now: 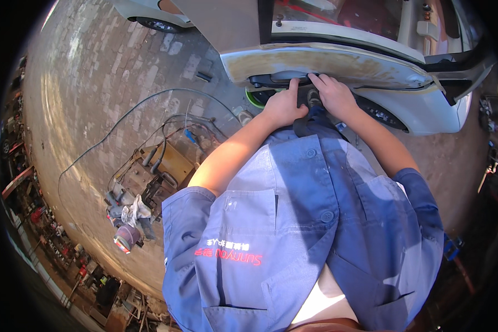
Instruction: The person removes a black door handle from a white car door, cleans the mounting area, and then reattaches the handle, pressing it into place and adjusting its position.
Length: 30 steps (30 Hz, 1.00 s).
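A pale car door panel (365,63) stretches across the top, with brownish sanded or filled patches along it. Set in its lower part is a black door handle (264,81). My left hand (284,107) is closed at the handle's middle, its index finger against the handle and its thumb sticking out to the right. My right hand (333,97) grips the handle's right end, fingertips bent over it. What the undersides of both hands touch is hidden.
A yellowish metal box (171,162) with cables and tools stands on the brick paving at left. A grey hose (122,119) curves over the ground. Beside the box lies a purple-grey round container (128,237). Another white vehicle (144,8) is at upper left; clutter lines the far left.
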Available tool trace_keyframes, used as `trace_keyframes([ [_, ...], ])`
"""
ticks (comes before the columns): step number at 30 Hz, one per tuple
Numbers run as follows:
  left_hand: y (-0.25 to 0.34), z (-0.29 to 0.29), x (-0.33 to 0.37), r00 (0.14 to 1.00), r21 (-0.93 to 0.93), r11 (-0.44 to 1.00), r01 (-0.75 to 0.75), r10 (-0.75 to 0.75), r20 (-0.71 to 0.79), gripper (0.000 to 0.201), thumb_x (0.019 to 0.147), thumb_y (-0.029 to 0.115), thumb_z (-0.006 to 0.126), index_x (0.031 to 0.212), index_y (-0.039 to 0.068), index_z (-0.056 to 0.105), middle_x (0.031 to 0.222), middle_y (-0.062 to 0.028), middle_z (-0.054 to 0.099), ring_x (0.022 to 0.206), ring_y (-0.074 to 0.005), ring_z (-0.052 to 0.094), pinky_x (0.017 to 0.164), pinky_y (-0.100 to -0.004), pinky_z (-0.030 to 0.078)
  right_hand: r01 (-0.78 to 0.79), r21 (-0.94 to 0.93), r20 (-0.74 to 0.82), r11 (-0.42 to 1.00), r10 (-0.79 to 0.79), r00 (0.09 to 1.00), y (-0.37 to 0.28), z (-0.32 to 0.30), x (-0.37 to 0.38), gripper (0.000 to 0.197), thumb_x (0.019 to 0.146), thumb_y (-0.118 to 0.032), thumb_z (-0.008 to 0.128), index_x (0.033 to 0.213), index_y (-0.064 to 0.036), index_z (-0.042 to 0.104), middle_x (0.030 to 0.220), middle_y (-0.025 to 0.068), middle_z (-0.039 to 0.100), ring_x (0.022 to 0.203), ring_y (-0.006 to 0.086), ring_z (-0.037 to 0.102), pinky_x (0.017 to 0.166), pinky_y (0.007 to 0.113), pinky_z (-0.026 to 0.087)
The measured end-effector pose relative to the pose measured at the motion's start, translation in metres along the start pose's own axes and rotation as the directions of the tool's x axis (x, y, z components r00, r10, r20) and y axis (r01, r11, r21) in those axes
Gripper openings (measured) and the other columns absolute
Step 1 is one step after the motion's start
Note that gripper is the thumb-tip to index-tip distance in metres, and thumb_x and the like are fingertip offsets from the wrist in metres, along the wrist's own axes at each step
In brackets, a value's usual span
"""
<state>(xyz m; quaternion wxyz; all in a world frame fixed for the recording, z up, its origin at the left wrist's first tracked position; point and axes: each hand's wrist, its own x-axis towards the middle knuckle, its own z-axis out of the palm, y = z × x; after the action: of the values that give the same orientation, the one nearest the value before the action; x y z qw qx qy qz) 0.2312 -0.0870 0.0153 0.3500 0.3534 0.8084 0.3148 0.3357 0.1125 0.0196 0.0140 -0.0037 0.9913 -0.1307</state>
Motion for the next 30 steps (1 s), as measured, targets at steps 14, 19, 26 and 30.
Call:
trace_keyframes([
  [14, 0.005, -0.006, -0.003, 1.000, -0.059, 0.998, 0.023, -0.021, 0.023, 0.083, 0.083, 0.032, 0.071, 0.150, -0.003, 0.036, 0.087, -0.0311, 0.073, 0.086, -0.0509, 0.073, 0.078, -0.0570, 0.059, 0.000, 0.062, 0.045, 0.998, -0.003, 0.999, 0.008, -0.010, 0.004, 0.058, 0.087, 0.000, 0.062, 0.144, -0.0070, 0.058, 0.125, 0.0165, 0.068, 0.113, 0.0367, 0.068, 0.094, 0.046, 0.058],
  [19, 0.004, -0.006, -0.003, 0.999, -0.060, 0.998, 0.023, -0.022, 0.023, 0.084, 0.083, 0.032, 0.072, 0.151, -0.002, 0.037, 0.088, -0.0316, 0.073, 0.085, -0.0513, 0.073, 0.078, -0.0573, 0.058, -0.074, 0.179, 0.063, 0.981, 0.064, 0.996, 0.009, -0.012, -0.001, 0.061, 0.086, 0.003, 0.061, 0.147, -0.0047, 0.055, 0.137, 0.0202, 0.065, 0.123, 0.0403, 0.064, 0.103, 0.049, 0.055],
  [26, 0.004, -0.005, -0.003, 1.000, -0.057, 0.998, 0.020, -0.019, 0.021, 0.083, 0.083, 0.032, 0.072, 0.151, -0.002, 0.037, 0.087, -0.0306, 0.074, 0.085, -0.0511, 0.073, 0.079, -0.0571, 0.058, 0.004, 0.090, 0.152, 0.996, -0.017, 0.988, 0.008, -0.022, 0.004, 0.067, 0.085, 0.002, 0.064, 0.150, -0.0079, 0.054, 0.133, 0.0191, 0.065, 0.118, 0.0379, 0.066, 0.100, 0.047, 0.056],
  [30, 0.005, -0.006, -0.003, 0.999, -0.067, 0.997, 0.023, -0.021, 0.027, 0.083, 0.083, 0.032, 0.072, 0.151, -0.002, 0.037, 0.087, -0.0301, 0.074, 0.085, -0.0511, 0.073, 0.078, -0.0569, 0.058, 0.024, 0.081, 0.112, 0.996, -0.033, 0.993, 0.007, -0.020, 0.005, 0.065, 0.086, -0.001, 0.063, 0.150, -0.0091, 0.055, 0.125, 0.0162, 0.066, 0.113, 0.0362, 0.067, 0.096, 0.048, 0.056],
])
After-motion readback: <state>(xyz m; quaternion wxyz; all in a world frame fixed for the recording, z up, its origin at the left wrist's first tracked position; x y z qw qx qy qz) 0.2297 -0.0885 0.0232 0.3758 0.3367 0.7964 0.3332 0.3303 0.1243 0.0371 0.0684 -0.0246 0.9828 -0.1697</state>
